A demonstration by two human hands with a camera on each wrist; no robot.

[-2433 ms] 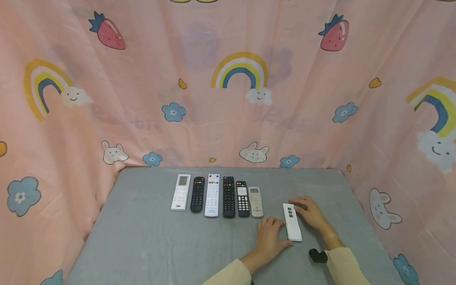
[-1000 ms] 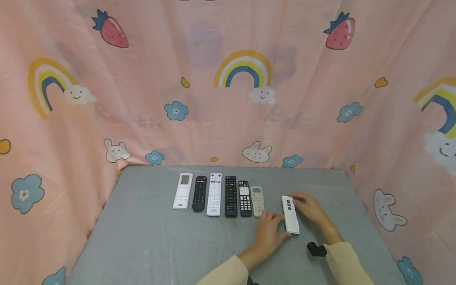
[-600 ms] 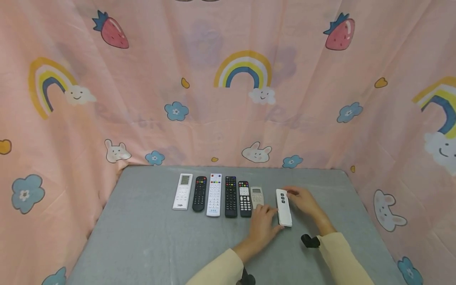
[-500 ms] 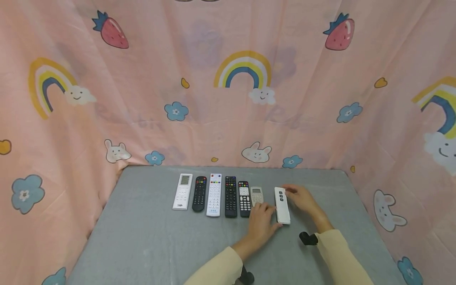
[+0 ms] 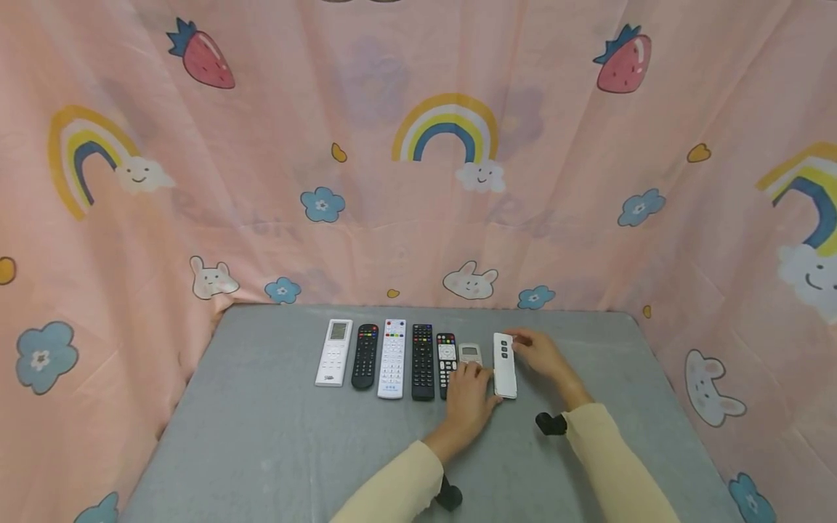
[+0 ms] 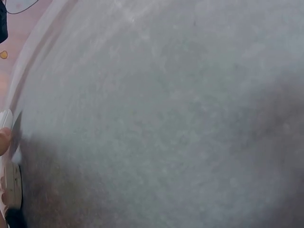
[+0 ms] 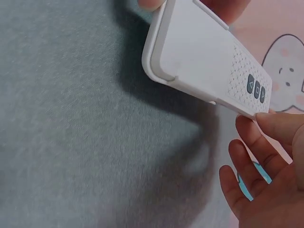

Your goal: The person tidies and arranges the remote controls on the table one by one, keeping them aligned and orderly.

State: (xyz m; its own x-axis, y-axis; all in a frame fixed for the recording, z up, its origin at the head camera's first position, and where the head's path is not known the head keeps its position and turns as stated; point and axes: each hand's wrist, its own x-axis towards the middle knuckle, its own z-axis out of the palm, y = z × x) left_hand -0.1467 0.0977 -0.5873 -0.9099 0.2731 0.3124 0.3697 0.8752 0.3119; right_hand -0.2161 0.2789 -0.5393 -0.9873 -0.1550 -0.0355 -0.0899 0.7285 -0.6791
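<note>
A slim white remote control with three dark buttons is held between both hands at the right end of a row of remotes. My right hand pinches its far right corner between thumb and index finger; the other fingers spread loosely in the right wrist view. The left hand holds its near end and left edge with thumb and fingertips. Below the white remote control, a shadow on the cloth shows it raised slightly. A beige remote lies partly hidden behind the left fingers; its edge shows in the left wrist view.
To the left, on the grey table, lie a white remote with a screen, a black remote, a white keypad remote, a long black remote and a smaller black-and-white remote. A pink patterned curtain surrounds the table.
Both hands have carried the white remote control leftward and away from the person, up beside the beige remote. The left hand now covers the beige remote's lower part. The other remotes stay put.
</note>
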